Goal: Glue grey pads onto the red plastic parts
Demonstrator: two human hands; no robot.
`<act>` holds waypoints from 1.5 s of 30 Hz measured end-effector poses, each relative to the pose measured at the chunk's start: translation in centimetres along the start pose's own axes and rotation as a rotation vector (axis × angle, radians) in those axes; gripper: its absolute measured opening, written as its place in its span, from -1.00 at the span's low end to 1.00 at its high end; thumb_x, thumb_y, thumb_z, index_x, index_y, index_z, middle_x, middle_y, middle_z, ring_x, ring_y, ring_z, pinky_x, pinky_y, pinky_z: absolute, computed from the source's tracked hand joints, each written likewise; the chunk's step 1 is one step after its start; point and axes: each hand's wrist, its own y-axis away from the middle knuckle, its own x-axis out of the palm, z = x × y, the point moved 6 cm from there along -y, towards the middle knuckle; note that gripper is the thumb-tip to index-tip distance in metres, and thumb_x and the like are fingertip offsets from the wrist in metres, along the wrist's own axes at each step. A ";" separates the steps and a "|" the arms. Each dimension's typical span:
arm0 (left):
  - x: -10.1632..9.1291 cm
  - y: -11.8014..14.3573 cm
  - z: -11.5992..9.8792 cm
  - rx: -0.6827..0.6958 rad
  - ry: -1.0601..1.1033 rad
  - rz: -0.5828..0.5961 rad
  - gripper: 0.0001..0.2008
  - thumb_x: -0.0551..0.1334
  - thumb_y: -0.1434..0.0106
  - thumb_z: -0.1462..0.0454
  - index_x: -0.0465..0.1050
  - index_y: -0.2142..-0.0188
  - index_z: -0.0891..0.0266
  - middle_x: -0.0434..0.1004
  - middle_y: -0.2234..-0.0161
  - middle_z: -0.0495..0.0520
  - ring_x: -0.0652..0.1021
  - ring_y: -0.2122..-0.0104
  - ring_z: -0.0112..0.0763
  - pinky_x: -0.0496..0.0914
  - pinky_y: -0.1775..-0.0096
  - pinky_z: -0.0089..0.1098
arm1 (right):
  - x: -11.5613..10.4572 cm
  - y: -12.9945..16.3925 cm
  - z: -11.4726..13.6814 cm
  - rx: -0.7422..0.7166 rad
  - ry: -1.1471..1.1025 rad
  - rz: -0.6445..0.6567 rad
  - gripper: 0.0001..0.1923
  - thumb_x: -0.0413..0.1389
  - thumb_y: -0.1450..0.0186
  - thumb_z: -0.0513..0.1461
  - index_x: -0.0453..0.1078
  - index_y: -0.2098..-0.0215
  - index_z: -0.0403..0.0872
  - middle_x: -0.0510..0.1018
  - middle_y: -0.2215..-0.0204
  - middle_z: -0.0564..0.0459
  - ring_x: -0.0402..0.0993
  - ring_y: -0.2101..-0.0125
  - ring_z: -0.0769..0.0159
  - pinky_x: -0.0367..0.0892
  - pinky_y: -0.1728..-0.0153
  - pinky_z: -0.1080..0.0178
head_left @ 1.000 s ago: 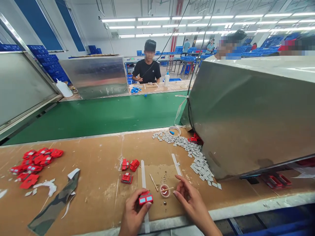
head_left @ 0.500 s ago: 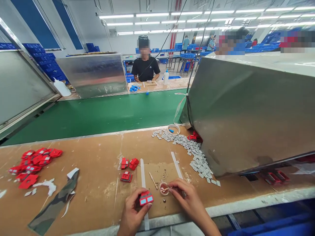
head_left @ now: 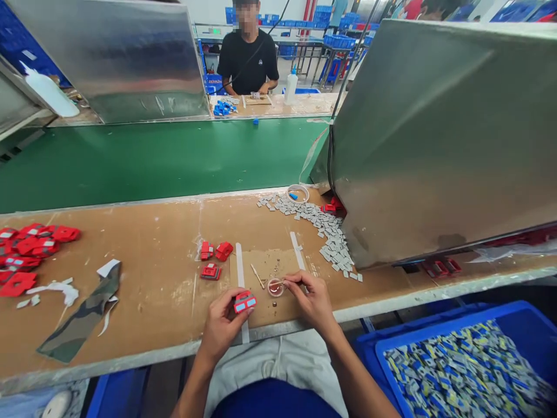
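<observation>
Below the near edge of the worktop (head_left: 143,249), on my right, a blue crate (head_left: 526,337) holds a heap of small blue, grey and yellow pieces. Just over that edge, the thumb and fingers of my left hand (head_left: 221,319) are closed on a red part (head_left: 245,301), its two pale rectangles facing me. My right hand (head_left: 311,299) pinches a thin stick (head_left: 282,283) between thumb and fingertips; its far end lies over the mouth of a small cup (head_left: 275,295), but I can't tell whether it touches the inside. A second stick (head_left: 257,276) lies beside the cup. Toward the worktop's left edge rest a camouflage strip (head_left: 78,319) and a red pile (head_left: 28,249). Three red pieces (head_left: 210,271) sit farther in than my left hand. Grey tiles (head_left: 335,244) spread up to a white ring (head_left: 288,194) near the far edge. Beyond runs a green belt (head_left: 174,157), then a co-worker in black (head_left: 248,58).
</observation>
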 end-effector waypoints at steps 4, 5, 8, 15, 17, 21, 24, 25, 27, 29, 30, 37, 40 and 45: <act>0.1 0.0 0.1 0.016 0.003 0.007 -0.69 0.40 -0.20 0.14 0.58 0.12 0.26 0.63 0.26 0.13 0.64 0.30 -0.32 0.55 0.20 -0.40 | 0.2 0.0 -0.1 -0.008 -0.033 -0.022 -0.81 0.21 -0.34 -0.16 0.51 0.41 -0.04 0.65 0.43 0.02 0.59 0.40 0.28 0.43 0.33 0.31; 0.1 0.0 0.1 0.019 0.002 0.009 -0.70 0.40 -0.20 0.15 0.57 0.12 0.26 0.63 0.26 0.12 0.64 0.29 -0.33 0.55 0.20 -0.41 | 0.2 0.0 -0.1 -0.008 -0.039 -0.026 -0.80 0.21 -0.34 -0.15 0.50 0.42 -0.04 0.65 0.43 0.02 0.58 0.40 0.28 0.43 0.33 0.31; 0.1 0.0 -0.1 0.031 -0.010 0.011 -0.72 0.40 -0.20 0.19 0.57 0.13 0.25 0.63 0.24 0.12 0.64 0.27 -0.33 0.54 0.19 -0.42 | 0.3 0.1 -0.2 -0.008 -0.052 -0.043 -0.78 0.21 -0.35 -0.13 0.48 0.43 -0.04 0.64 0.44 0.02 0.57 0.41 0.28 0.42 0.33 0.30; 0.2 0.0 -0.7 0.057 -0.020 0.023 -0.76 0.38 -0.22 0.21 0.57 0.14 0.25 0.62 0.24 0.13 0.63 0.28 -0.33 0.54 0.21 -0.43 | 0.5 0.6 -0.9 0.046 -0.086 -0.077 -0.75 0.23 -0.33 -0.10 0.44 0.45 -0.05 0.61 0.45 0.03 0.54 0.42 0.30 0.39 0.34 0.30; 0.2 -0.1 -0.7 0.059 -0.030 0.022 -0.75 0.38 -0.21 0.20 0.57 0.14 0.25 0.62 0.24 0.13 0.63 0.27 -0.31 0.54 0.20 -0.42 | 0.5 0.7 -1.1 0.069 -0.104 -0.082 -0.74 0.23 -0.33 -0.10 0.44 0.46 -0.05 0.61 0.46 0.03 0.54 0.42 0.30 0.38 0.33 0.30; 0.1 0.0 -0.6 0.038 -0.047 0.014 -0.72 0.38 -0.21 0.15 0.58 0.14 0.26 0.64 0.24 0.16 0.65 0.27 -0.28 0.56 0.20 -0.39 | 0.5 0.8 -1.6 0.119 -0.140 -0.104 -0.68 0.25 -0.31 -0.05 0.42 0.50 -0.06 0.59 0.49 0.03 0.52 0.45 0.30 0.37 0.36 0.30; 0.0 0.2 -0.5 0.018 -0.059 0.016 -0.68 0.37 -0.22 0.08 0.60 0.14 0.26 0.66 0.23 0.18 0.66 0.26 -0.24 0.58 0.20 -0.37 | 0.3 1.0 -2.1 0.177 -0.184 -0.144 -0.60 0.25 -0.29 0.03 0.41 0.52 -0.07 0.57 0.51 0.01 0.50 0.48 0.29 0.37 0.39 0.30; 0.0 0.2 -0.4 0.012 -0.059 0.017 -0.66 0.37 -0.22 0.07 0.60 0.14 0.26 0.67 0.23 0.19 0.67 0.26 -0.23 0.59 0.20 -0.37 | 0.3 1.1 -2.3 0.197 -0.202 -0.156 -0.58 0.25 -0.28 0.06 0.41 0.52 -0.07 0.56 0.52 0.01 0.49 0.48 0.28 0.38 0.41 0.30; 0.0 0.3 0.0 0.017 -0.048 0.010 -0.64 0.38 -0.20 0.04 0.61 0.13 0.25 0.68 0.22 0.20 0.68 0.25 -0.21 0.60 0.19 -0.36 | 0.2 1.1 -2.8 0.228 -0.230 -0.182 -0.54 0.26 -0.25 0.11 0.41 0.53 -0.08 0.53 0.54 0.01 0.46 0.50 0.28 0.37 0.45 0.30; -0.1 0.3 0.5 0.033 -0.036 -0.024 -0.62 0.39 -0.18 0.01 0.61 0.15 0.23 0.68 0.23 0.19 0.68 0.25 -0.20 0.61 0.19 -0.36 | 0.2 1.0 -3.2 0.246 -0.250 -0.207 -0.51 0.27 -0.21 0.14 0.41 0.55 -0.08 0.50 0.58 0.02 0.43 0.53 0.28 0.36 0.49 0.31; -0.2 0.3 0.7 0.042 -0.035 -0.041 -0.61 0.39 -0.17 -0.01 0.62 0.15 0.23 0.68 0.24 0.19 0.68 0.26 -0.20 0.61 0.20 -0.36 | 0.2 0.9 -3.4 0.249 -0.257 -0.216 -0.50 0.27 -0.20 0.15 0.41 0.56 -0.08 0.50 0.59 0.02 0.42 0.54 0.28 0.36 0.50 0.31; -0.2 -0.1 0.5 0.189 -0.087 -0.013 -0.68 0.38 -0.21 0.03 0.62 0.18 0.20 0.68 0.30 0.16 0.67 0.33 -0.25 0.58 0.26 -0.41 | 0.3 1.0 -4.6 0.283 -0.291 -0.161 -0.52 0.28 -0.19 0.14 0.44 0.55 -0.08 0.50 0.57 0.00 0.43 0.53 0.26 0.39 0.48 0.30; -0.4 -0.2 0.5 0.208 -0.093 -0.035 -0.69 0.37 -0.22 0.04 0.62 0.16 0.19 0.68 0.30 0.15 0.66 0.34 -0.26 0.57 0.25 -0.41 | 0.3 1.3 -4.9 0.306 -0.309 -0.183 -0.52 0.28 -0.19 0.15 0.43 0.54 -0.07 0.51 0.55 0.00 0.43 0.50 0.25 0.39 0.45 0.29; -0.1 -0.2 0.7 0.238 -0.117 0.019 -0.72 0.36 -0.24 0.09 0.61 0.13 0.20 0.66 0.30 0.15 0.65 0.34 -0.27 0.56 0.25 -0.42 | 0.3 1.3 -4.5 0.286 -0.301 -0.228 -0.49 0.27 -0.19 0.18 0.40 0.55 -0.06 0.49 0.56 0.01 0.40 0.51 0.25 0.37 0.45 0.28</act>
